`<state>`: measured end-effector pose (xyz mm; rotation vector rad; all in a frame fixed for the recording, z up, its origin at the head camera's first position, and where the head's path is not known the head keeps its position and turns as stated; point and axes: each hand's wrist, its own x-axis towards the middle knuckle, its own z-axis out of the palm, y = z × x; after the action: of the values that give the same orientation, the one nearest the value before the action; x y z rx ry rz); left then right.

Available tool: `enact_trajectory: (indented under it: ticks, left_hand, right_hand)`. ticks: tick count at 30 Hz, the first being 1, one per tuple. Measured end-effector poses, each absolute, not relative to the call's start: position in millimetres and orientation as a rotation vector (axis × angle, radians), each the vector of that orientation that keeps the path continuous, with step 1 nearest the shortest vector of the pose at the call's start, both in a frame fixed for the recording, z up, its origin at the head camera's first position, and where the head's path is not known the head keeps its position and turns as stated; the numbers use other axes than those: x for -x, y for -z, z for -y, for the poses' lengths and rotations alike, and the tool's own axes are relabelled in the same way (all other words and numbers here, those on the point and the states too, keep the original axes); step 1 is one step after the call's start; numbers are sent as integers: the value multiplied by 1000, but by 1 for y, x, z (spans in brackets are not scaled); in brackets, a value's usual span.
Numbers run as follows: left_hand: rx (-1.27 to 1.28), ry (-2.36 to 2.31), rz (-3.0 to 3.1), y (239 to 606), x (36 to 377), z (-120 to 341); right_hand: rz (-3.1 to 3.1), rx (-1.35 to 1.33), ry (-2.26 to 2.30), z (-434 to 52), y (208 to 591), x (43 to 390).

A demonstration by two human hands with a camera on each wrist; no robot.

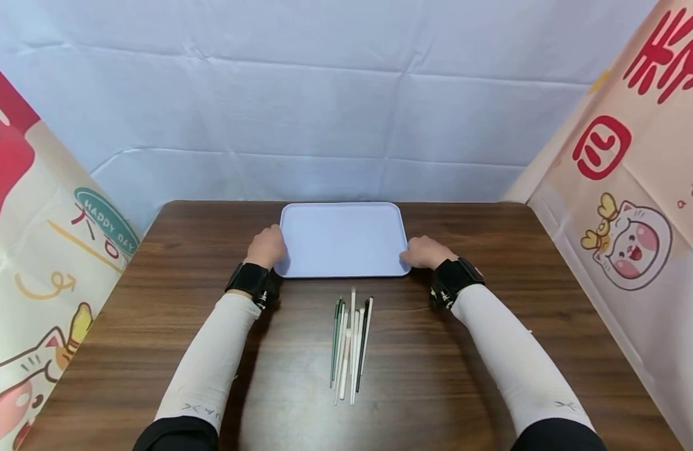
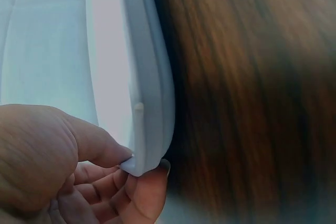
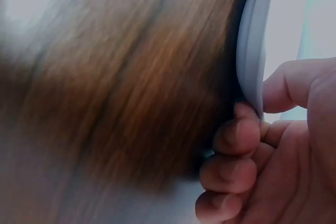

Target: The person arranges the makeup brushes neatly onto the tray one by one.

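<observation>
A pale, shallow rectangular tray (image 1: 342, 241) with rounded corners lies at the far edge of the wooden table. My left hand (image 1: 266, 247) grips its left side; in the left wrist view the thumb (image 2: 102, 142) lies on top of the rim and curled fingers reach beneath. On the opposite side my right hand (image 1: 427, 252) pinches the tray's right edge, thumb (image 3: 286, 88) above and fingers (image 3: 236, 137) curled below. Nearer me, a loose bundle of thin sticks (image 1: 350, 351), white, green and black, lies lengthwise on the table between my forearms.
The brown wood-grain table (image 1: 436, 376) ends just behind the tray. A pale blue-white cloth (image 1: 323, 113) hangs beyond it. Printed cloths with cartoon cats hang at the left (image 1: 47, 282) and right (image 1: 633, 219) sides.
</observation>
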<state>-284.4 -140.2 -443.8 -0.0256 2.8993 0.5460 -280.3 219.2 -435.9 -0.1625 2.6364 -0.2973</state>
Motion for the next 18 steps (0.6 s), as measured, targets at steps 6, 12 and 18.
enact_trajectory:
  ticks: [6, 12, 18]
  left_hand:
    - [46, -554, -2859, 444, 290, 133]
    - [56, -633, -2810, 448, 291, 133]
    - [41, -723, -2722, 452, 295, 139]
  right_hand:
    - [-2628, 137, 289, -227, 438, 282]
    - [-2625, 95, 325, -231, 437, 280]
    - [-2631, 98, 308, -232, 436, 278]
